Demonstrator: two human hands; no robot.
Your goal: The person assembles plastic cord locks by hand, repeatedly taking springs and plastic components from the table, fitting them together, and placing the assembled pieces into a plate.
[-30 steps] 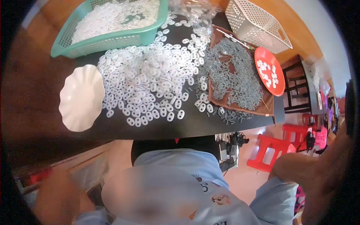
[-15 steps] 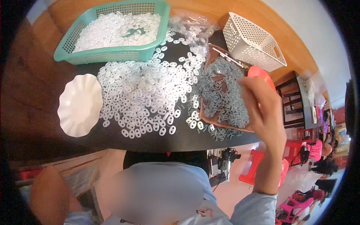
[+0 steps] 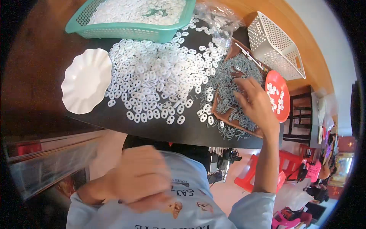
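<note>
My right hand (image 3: 253, 103) is over a heap of small grey screws (image 3: 225, 95), its thumb and fingers bent and apart, with nothing seen between them. The screws lie in a brown tray (image 3: 225, 116), and some have spilled past its front edge. My left hand (image 3: 143, 175) is in front of my shirt, below the table edge, smeared by motion; its fingers look curled, and whether it holds anything is hidden. Many white oval pieces with two holes (image 3: 152, 76) spread over the dark table, left of the screws.
A scalloped white dish (image 3: 87, 82) stands on the left. Behind are a green basket (image 3: 131, 32) of white pieces, a clear plastic bag (image 3: 219, 19) and a white perforated basket (image 3: 274, 49). A red plate (image 3: 282, 86) holding white pieces sits right. Red stools (image 3: 249, 175) stand beyond.
My left hand has come up from the lower left to in front of my shirt. The right hand has shifted left over the screws, uncovering the red plate. The view has tilted.
</note>
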